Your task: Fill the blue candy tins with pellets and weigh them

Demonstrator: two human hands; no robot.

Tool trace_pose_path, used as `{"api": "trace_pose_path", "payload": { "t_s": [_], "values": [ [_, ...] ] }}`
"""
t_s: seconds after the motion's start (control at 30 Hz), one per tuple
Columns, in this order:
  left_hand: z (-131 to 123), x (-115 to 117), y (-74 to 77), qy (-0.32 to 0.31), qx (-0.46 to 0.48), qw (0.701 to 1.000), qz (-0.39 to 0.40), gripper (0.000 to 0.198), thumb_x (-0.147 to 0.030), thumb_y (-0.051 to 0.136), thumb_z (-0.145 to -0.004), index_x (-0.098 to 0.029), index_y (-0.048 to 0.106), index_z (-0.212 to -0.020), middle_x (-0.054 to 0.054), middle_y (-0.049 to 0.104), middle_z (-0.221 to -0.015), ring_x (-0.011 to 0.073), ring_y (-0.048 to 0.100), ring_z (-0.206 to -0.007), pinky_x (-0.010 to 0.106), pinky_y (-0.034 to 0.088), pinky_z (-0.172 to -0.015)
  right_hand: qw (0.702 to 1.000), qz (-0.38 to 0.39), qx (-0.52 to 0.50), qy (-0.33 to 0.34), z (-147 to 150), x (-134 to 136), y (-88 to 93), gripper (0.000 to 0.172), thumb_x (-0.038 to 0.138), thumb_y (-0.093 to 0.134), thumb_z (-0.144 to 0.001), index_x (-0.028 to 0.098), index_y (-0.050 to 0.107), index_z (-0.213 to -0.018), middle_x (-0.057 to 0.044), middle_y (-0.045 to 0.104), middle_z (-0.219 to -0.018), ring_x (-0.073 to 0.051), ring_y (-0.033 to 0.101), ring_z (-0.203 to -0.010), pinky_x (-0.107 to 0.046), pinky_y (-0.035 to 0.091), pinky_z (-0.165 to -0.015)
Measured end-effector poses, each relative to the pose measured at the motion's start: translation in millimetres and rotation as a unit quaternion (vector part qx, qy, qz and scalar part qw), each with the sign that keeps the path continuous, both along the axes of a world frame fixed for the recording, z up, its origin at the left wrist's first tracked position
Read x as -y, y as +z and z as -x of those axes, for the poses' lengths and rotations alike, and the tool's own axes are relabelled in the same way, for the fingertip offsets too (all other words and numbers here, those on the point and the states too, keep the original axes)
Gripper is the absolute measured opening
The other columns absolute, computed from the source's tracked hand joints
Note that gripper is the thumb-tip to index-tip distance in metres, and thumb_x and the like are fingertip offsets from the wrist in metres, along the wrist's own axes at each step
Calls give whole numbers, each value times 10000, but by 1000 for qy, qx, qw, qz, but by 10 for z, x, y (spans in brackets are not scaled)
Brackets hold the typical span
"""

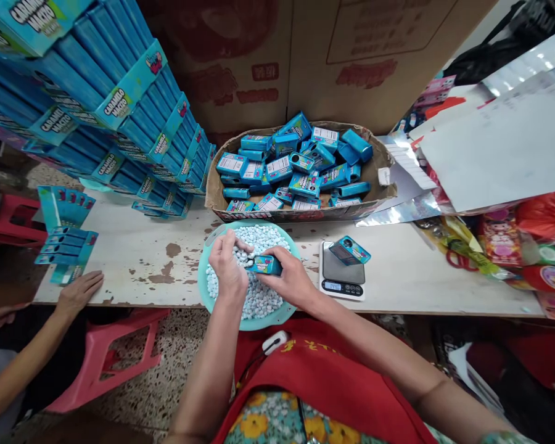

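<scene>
A turquoise basin full of small pale blue and white pieces sits at the table's front edge. Over it, my right hand grips a small blue box lying sideways, its end pointing left. My left hand is at that end, fingers curled together with pale pieces at the fingertips. Right of the basin, another blue box leans on a small digital scale with a lit display.
Behind the basin stands a worn cardboard tray heaped with blue boxes. Tall stacks of blue display packs rise at left. A co-worker's hand rests at the left table edge. Papers and colourful packets lie at right.
</scene>
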State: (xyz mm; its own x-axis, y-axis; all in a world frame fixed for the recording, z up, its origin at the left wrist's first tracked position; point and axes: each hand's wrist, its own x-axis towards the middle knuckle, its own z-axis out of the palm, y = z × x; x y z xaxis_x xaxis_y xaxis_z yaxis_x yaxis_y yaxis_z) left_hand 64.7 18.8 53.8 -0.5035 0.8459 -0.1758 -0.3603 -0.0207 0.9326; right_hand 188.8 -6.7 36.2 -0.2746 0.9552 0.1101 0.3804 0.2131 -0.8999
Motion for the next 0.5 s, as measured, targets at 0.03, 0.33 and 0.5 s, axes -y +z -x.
{"api": "trace_pose_path", "payload": {
  "t_s": [0.03,0.33,0.5],
  "values": [
    [-2,3,-10,2,-11,1000,1,273,-377,623,-780,-169,494,-658,-54,488,-545,93,521,-502,245,469,-606,1000,4,-5,-3,-2,-3,-6,279,185,647,-701,209,551,-962,-17,591,-915,-191,558,-871,-291,425,-776],
    [-120,-20,-59,8,-6,1000,-15,246,-353,589,-798,-171,508,-654,-37,499,-569,92,509,-536,229,431,-600,1000,15,1,3,-70,-74,-32,247,220,628,-718,208,568,-958,-25,607,-914,-193,575,-863,-304,439,-779],
    [-197,55,105,31,-18,999,25,217,-313,604,-752,-173,499,-625,-47,453,-520,75,434,-487,223,368,-544,999,2,35,35,-187,-56,35,314,408,651,-720,217,591,-962,-45,647,-907,-229,613,-814,-342,471,-730]
  ]
}}
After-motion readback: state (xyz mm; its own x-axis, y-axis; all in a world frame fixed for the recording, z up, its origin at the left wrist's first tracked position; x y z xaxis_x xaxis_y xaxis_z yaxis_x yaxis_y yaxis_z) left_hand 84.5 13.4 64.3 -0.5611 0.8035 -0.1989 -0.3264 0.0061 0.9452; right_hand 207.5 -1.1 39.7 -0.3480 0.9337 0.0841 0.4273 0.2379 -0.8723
